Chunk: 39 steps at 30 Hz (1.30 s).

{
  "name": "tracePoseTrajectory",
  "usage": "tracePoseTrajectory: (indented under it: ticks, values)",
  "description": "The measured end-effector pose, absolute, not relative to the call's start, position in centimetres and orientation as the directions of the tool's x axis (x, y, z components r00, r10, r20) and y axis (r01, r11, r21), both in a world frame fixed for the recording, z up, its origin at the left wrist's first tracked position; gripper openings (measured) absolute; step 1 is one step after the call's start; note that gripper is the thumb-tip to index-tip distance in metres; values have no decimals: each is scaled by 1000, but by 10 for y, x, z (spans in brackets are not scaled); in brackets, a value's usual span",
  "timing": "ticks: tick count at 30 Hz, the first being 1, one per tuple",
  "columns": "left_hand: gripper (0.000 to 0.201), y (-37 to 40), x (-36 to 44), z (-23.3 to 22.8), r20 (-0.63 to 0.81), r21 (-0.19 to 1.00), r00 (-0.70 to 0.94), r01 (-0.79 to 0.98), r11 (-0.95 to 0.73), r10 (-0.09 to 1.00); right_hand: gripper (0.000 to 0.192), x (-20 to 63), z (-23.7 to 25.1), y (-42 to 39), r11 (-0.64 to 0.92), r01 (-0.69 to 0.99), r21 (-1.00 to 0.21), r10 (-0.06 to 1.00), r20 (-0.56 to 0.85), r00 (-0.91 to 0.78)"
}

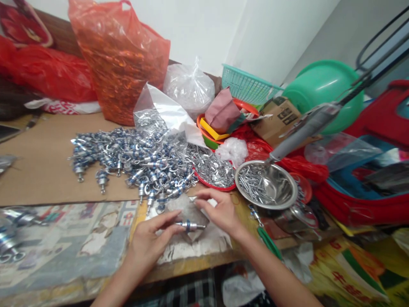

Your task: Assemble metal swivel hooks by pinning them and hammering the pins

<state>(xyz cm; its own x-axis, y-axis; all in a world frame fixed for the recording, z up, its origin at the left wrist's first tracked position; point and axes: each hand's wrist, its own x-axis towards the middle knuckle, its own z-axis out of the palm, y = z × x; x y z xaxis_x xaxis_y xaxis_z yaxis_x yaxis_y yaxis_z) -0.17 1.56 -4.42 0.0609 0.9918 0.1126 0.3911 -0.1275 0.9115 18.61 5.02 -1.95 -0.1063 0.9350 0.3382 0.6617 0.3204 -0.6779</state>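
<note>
Pinching one fitting between left hand and right hand, both grasping its ends; pile at eleven o'clock, bowl at two, within reach.

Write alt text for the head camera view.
Two bare hands meet over a small silver metal part with a blue band; the left hand pinches it, the right hand touches its end. Behind lie a pile of similar parts and a steel bowl of pins.

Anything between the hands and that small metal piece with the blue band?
Nothing visible. The left hand already pinches the banded metal piece at its near end, and the right hand has fingertips at the other end. The pile of similar pieces lies behind, apart from it.
</note>
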Motion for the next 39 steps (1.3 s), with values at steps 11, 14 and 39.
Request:
tracePoseTrajectory:
  ticks: [11,14,39]
  values:
    - [17,15,-1,-42,198,896,81,390,-214,977,13,161,-29,15,290,264,-920,956,265,-124]
    - [15,15,1,-40,233,900,126,348,-263,964,17,164,-33,12,276,237,-931,959,251,-131]
    - [14,10,-3,-20,37,941,215,322,-106,976,28,187,-28,-3,859,490,-149,446,686,-575]
